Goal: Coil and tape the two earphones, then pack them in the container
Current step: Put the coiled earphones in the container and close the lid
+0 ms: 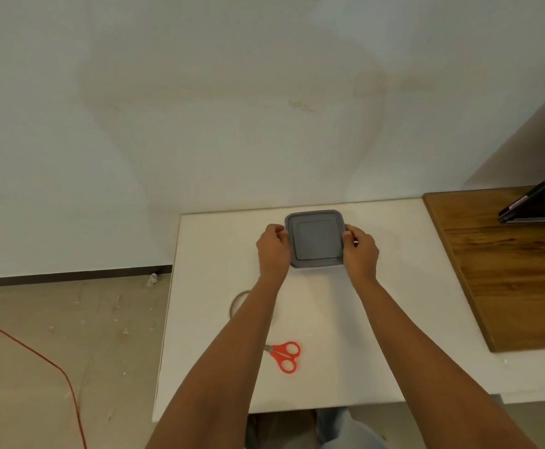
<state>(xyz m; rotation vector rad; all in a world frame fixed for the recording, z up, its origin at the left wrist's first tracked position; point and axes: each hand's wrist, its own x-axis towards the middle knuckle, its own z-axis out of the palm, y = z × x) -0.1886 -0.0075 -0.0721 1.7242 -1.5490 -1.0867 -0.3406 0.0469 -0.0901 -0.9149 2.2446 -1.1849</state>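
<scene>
Container (315, 238) was held, lidded, between both hands: left hand (272, 251) curled on its left edge, right hand (362, 251) curled on its right edge, both equally near.

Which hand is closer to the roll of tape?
Left. The left hand grips the container by its left edge, just beyond the tape roll, which its forearm partly covers. The right hand grips the opposite edge, farther away.

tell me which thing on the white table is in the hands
The grey container, gripped by the left hand and right hand; the tape roll and red scissors lie unheld.
</scene>
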